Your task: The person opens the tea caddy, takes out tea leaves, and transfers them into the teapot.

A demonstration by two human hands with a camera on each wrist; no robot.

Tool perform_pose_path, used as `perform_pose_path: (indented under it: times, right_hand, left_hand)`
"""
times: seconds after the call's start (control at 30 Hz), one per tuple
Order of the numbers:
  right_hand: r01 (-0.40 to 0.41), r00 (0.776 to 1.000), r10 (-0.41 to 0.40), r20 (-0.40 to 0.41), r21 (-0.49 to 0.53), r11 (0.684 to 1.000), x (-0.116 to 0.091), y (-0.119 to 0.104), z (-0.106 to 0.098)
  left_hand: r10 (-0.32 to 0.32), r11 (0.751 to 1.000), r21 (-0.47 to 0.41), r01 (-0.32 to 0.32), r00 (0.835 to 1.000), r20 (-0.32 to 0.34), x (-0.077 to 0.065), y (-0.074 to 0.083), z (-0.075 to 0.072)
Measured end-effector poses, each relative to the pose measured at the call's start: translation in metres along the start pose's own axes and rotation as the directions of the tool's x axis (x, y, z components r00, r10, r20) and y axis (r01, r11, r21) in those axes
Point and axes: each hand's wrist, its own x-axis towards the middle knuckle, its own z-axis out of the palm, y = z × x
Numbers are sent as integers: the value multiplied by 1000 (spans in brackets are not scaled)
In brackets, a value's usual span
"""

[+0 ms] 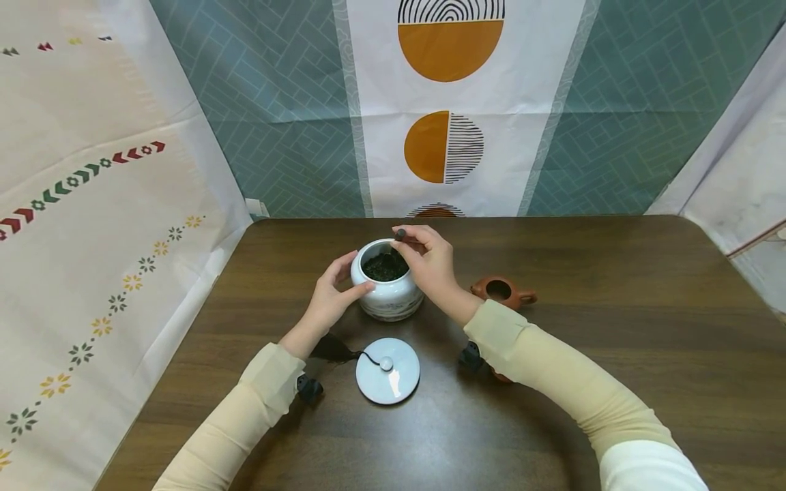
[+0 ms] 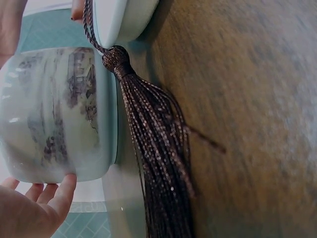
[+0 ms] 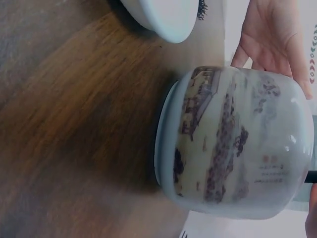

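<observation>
A white porcelain jar [image 1: 391,300] with a painted landscape stands upright on the table, dark loose tea leaves [image 1: 382,268] inside it. My left hand [image 1: 325,300] holds the jar by its left side, thumb near the rim and fingers against the wall. Over the right part of the opening, my right hand [image 1: 432,262] pinches a thin dark stick-like handle [image 1: 400,234]. The handle's lower end goes down into the jar, so its kind is hidden. Closer to me lies the jar's white lid [image 1: 388,385], knob up, with a dark brown tassel [image 2: 153,144] tied to it.
A reddish-brown clay teapot [image 1: 497,289], uncovered, sits right of the jar, partly behind my right forearm. Another small reddish-brown piece shows under that sleeve, mostly hidden. The dark wooden table [image 1: 614,286] ends at a patterned cloth backdrop.
</observation>
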Motion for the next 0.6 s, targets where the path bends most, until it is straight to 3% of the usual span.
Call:
perform_pose_path:
  times: [0.2, 0.43, 0.6]
  right_hand:
    - [-39, 998, 41, 38, -56, 998, -1, -1, -3]
    - [-63, 998, 64, 5, -103, 993, 2, 1, -8]
    - [-135, 991, 135, -6, -60, 989, 5, 3, -10]
  left_hand:
    - [-6, 1000, 1, 6, 1000, -4, 0, 0, 0]
    - [-2, 1000, 7, 2, 1000, -5, 1, -2, 2]
    - [7, 1000, 16, -7, 1000, -8, 2, -2, 1]
